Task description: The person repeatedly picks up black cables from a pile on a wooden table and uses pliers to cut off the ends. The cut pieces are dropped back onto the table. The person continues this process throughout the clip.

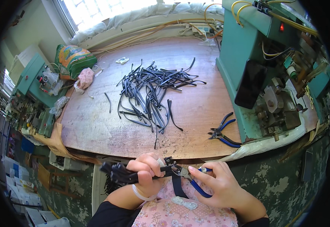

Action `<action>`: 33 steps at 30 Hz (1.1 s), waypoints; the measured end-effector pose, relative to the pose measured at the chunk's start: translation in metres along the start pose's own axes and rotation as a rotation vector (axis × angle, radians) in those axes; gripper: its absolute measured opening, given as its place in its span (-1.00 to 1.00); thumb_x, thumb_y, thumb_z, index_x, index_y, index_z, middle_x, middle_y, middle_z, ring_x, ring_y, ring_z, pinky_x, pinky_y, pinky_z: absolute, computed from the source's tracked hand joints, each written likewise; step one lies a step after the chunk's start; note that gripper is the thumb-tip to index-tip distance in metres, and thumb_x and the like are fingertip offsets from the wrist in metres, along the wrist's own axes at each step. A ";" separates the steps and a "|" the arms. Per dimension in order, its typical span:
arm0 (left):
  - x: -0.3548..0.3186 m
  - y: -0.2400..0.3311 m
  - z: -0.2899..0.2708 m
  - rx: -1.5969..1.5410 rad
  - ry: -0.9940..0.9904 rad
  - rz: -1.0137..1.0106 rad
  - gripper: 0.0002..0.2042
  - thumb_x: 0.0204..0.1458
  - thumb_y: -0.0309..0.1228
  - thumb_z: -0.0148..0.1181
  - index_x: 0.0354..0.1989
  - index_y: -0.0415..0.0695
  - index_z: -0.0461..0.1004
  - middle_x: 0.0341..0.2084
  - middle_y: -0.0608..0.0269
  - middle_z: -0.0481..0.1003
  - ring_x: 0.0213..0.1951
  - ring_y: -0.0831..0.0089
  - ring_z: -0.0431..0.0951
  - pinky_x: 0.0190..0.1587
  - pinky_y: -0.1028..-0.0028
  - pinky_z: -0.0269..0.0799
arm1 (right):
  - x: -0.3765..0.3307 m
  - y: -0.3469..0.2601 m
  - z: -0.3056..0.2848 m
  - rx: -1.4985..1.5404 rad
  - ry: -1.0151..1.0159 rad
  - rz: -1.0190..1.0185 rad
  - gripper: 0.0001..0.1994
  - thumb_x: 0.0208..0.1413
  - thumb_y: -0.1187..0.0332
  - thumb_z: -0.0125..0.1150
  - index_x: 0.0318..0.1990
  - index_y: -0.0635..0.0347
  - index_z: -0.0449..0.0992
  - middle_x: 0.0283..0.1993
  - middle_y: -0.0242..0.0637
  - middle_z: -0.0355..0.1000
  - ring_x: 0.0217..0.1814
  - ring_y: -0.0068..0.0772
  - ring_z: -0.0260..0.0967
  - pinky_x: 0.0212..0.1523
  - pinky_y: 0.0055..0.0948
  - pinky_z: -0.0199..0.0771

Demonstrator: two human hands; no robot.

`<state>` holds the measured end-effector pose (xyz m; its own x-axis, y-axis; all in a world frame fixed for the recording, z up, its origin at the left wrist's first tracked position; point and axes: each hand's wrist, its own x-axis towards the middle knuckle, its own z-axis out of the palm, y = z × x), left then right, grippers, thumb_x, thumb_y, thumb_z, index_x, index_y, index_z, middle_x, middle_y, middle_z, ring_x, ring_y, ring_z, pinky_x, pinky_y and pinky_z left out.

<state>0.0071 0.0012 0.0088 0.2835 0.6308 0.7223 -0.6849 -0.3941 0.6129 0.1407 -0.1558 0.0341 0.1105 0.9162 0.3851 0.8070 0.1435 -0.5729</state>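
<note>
My left hand [146, 171] grips a bundle of black plastic strips [116, 173] held level in front of my lap. My right hand [219, 183] holds blue-handled cutters [195, 182], whose jaws meet the right end of the bundle near my left fingers. One black strip [177, 187] hangs down from that spot. A loose heap of the same black strips [153, 94] lies on the wooden table [93, 125] ahead of me.
A second pair of blue-handled pliers [222, 133] lies at the table's right edge beside a green machine [248, 56] with a black phone [250, 84] leaning on it. At the far left sit a colourful bag [73, 57], a pink cloth [84, 78] and another green machine [34, 77].
</note>
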 end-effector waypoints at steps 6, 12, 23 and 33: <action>0.000 -0.002 0.005 0.022 0.000 0.095 -0.68 0.36 -0.11 -0.14 -0.42 0.00 0.15 -0.61 0.40 0.26 -0.67 0.58 0.18 -0.54 0.54 0.25 | -0.004 0.000 0.003 -0.037 -0.004 0.018 -0.31 -0.29 0.37 0.46 0.17 -0.08 0.50 -0.17 -0.22 0.33 -0.23 -0.21 0.36 -0.21 -0.30 0.45; 0.030 -0.019 -0.019 -0.356 0.043 -0.688 -0.77 0.24 -0.34 0.13 -0.43 -0.11 0.30 -0.48 0.27 0.36 -0.44 0.50 0.45 -0.35 0.52 0.41 | -0.016 0.013 0.008 -0.016 0.013 0.031 -0.35 -0.19 0.31 0.45 0.20 -0.13 0.48 -0.19 -0.22 0.31 -0.24 -0.20 0.35 -0.21 -0.29 0.41; 0.100 -0.140 -0.078 1.349 -1.220 0.164 -0.73 -0.07 -0.54 0.19 -0.16 0.01 0.53 -0.23 0.31 0.53 -0.28 0.32 0.60 -0.24 0.37 0.50 | -0.023 0.014 0.007 0.077 0.015 0.029 -0.36 -0.16 0.33 0.43 0.21 -0.09 0.47 -0.12 -0.22 0.34 -0.18 -0.21 0.36 -0.16 -0.27 0.35; 0.077 -0.048 -0.053 0.001 -0.388 -0.905 -0.62 0.28 -0.06 0.04 -0.29 -0.19 0.43 -0.53 0.34 0.43 -0.65 0.66 0.36 -0.54 0.65 0.27 | -0.013 0.024 0.012 0.042 0.058 0.069 -0.36 -0.20 0.34 0.44 0.18 -0.09 0.49 -0.12 -0.23 0.32 -0.20 -0.19 0.33 -0.18 -0.27 0.35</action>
<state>0.0260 0.1044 0.0181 0.9017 0.4311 0.0348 -0.0997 0.1291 0.9866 0.1521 -0.1600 0.0063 0.1992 0.9013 0.3846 0.7713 0.0979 -0.6290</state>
